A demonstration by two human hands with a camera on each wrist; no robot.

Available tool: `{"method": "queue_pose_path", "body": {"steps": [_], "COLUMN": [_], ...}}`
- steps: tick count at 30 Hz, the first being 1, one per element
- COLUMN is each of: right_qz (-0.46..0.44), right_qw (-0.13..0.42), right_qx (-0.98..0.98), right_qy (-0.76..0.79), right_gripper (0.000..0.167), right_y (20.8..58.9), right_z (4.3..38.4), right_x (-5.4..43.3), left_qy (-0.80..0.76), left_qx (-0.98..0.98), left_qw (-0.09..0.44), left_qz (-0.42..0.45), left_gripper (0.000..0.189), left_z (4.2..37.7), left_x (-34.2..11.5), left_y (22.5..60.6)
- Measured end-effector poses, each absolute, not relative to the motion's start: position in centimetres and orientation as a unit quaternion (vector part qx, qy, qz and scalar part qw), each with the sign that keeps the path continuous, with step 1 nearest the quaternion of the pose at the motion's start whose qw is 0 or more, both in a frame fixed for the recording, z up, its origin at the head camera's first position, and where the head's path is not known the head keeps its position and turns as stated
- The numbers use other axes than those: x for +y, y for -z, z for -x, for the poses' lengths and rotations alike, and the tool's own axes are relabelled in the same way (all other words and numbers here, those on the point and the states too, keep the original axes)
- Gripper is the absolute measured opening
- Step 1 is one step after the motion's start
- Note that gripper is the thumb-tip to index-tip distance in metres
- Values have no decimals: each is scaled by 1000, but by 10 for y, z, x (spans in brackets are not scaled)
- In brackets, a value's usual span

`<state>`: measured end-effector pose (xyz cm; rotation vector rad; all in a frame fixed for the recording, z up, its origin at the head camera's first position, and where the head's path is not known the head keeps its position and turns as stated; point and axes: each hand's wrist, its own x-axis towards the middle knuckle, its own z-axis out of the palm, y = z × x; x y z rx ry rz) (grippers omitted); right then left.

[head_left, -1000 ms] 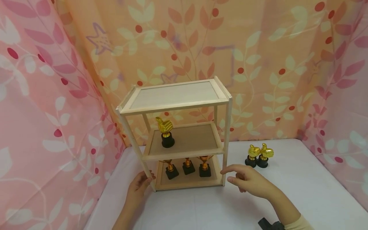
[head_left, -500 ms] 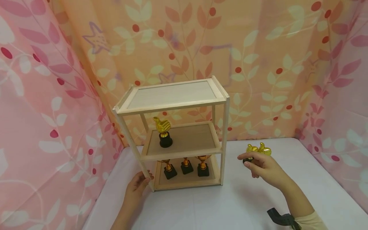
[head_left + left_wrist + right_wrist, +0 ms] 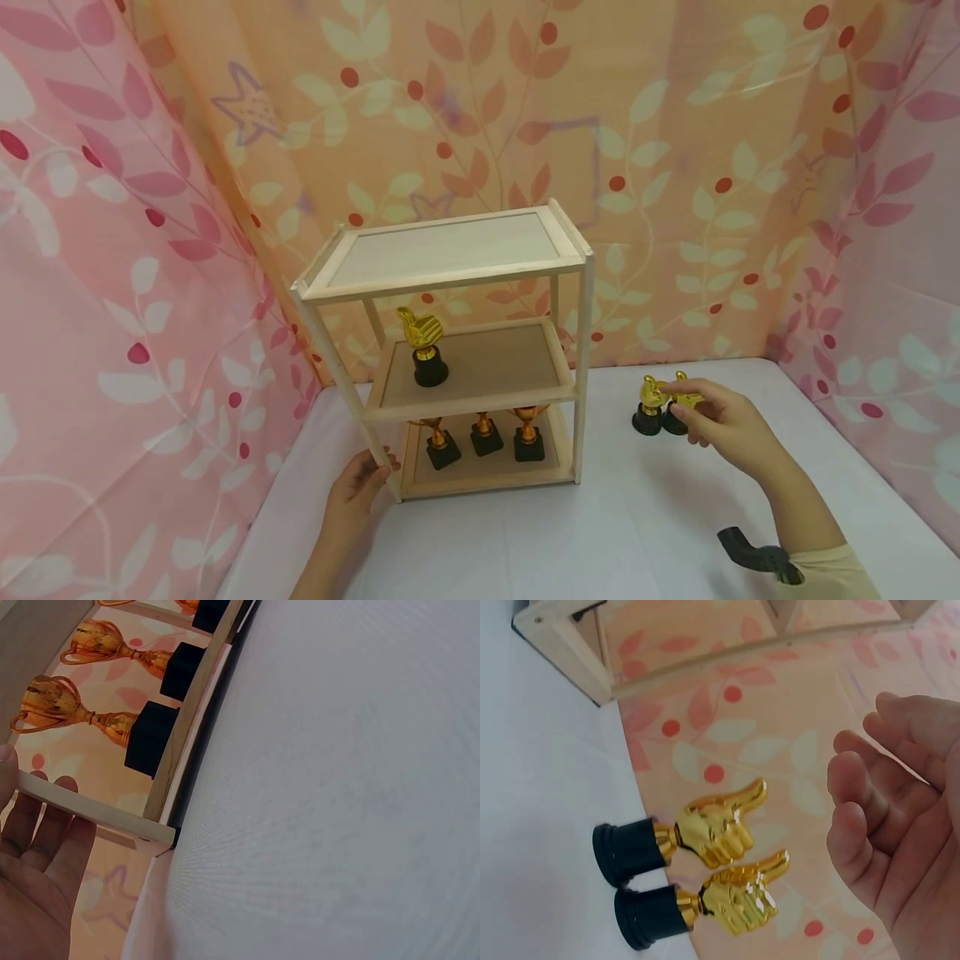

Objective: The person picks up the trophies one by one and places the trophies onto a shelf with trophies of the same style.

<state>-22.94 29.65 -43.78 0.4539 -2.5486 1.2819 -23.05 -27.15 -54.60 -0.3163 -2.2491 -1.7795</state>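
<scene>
A small wooden shelf with three tiers stands on the table. My left hand holds its front left post near the bottom, with fingers behind and thumb in front. My right hand is by two gold thumbs-up trophies, one on the left and one on the right. In the right wrist view a gap shows between its loosely bent fingers and both trophies. Another thumbs-up trophy stands on the middle tier. Three cup trophies stand on the bottom tier, their tops partly hidden.
A white cloth covers the table. Floral curtains enclose it, with an orange one at the back and pink ones at the sides. A black strap piece sticks out from my right wrist.
My right hand has left the area of the shelf's right front post and moved right to the two thumbs-up trophies. My left hand stays on the left post.
</scene>
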Motion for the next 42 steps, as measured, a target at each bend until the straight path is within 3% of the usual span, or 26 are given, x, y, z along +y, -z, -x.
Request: {"method": "queue_pose_path", "body": {"steps": [21,29,37,42], "right_qz": [-30,1,-20,-31], "right_qw": [144,77,-16,-30], "right_qx": [-898,-893,-827,-807], "right_qy": [-416,-443,-562,-589], "right_gripper": [50,68,72,76], "right_y": [477,511,536,544], "right_z": [252,271,288,291], "right_x": [358,377,381,376], "left_qy": [611,612,612,613], "left_qx": [-772,-770,-771,-767], "left_qw": [135,132,134,138], "left_qz": [110,124,117,131], "left_gripper": [29,31,31,30], "left_z": [230,233,232,233], "left_x": [-274,-274,-273,-273], "left_y": [544,543,545,548]}}
